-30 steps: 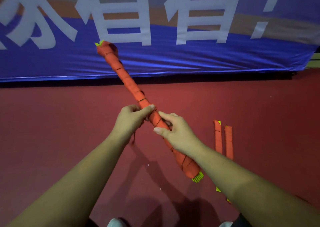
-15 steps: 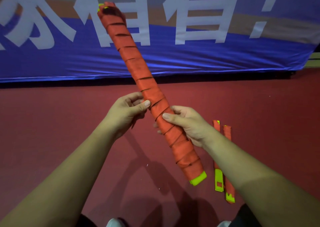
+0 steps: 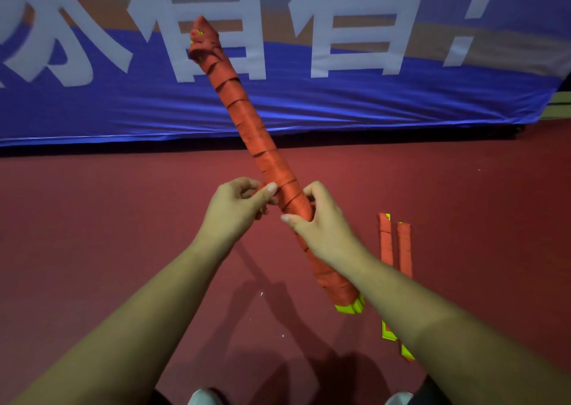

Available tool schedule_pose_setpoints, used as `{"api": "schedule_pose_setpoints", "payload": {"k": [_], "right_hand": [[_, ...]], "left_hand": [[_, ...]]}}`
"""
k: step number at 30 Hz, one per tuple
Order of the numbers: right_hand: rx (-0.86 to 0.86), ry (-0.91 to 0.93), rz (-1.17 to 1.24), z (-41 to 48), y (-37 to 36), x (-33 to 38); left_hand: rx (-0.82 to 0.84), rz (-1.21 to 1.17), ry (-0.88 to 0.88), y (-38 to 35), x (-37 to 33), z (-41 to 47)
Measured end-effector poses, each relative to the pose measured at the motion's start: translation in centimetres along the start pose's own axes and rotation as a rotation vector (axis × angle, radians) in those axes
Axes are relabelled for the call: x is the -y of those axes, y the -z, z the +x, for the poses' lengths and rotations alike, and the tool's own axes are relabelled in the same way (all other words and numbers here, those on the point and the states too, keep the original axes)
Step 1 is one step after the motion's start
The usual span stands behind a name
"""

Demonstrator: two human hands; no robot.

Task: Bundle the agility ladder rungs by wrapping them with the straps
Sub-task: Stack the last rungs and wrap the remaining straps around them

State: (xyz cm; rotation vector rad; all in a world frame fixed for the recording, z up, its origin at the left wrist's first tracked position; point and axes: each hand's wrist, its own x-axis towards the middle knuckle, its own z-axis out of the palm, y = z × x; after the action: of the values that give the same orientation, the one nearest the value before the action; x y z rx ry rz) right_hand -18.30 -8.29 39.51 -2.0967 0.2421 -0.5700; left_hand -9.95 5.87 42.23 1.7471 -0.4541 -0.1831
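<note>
left hand: grip pinching strap at bundle's side | right hand: grip wrapped around bundle, held slanted above floor | two loose rungs right of right grip

The right hand and its forearm cover a middle stretch of the wrapped bundle, so the strap turns there cannot be seen. The left hand curls over whatever it pinches against the bundle; its fingertips hide it. The same forearm crosses the two loose rungs on the floor, hiding their middles. The banner runs off the top and both sides, its white characters cut short. Two shoes barely show at the bottom edge.
</note>
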Motion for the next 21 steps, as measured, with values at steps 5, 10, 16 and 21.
{"api": "schedule_pose_setpoints", "payload": {"k": [5,10,16,21], "right_hand": [[0.091,0.102,0.048,-0.7,-1.6,0.1],[0.121,0.04,0.107,0.0,-1.5,0.2],[0.123,-0.262,0.339,0.7,-1.0,-0.9],[0.105,-0.341,0.235,1.6,0.1,-3.9]], "left_hand": [[-0.151,0.121,0.031,-0.1,0.8,0.4],[-0.104,-0.099,0.094,0.1,1.7,1.3],[-0.115,-0.124,0.102,-0.9,3.1,2.4],[-0.116,-0.038,0.154,-2.8,5.4,3.6]]}}
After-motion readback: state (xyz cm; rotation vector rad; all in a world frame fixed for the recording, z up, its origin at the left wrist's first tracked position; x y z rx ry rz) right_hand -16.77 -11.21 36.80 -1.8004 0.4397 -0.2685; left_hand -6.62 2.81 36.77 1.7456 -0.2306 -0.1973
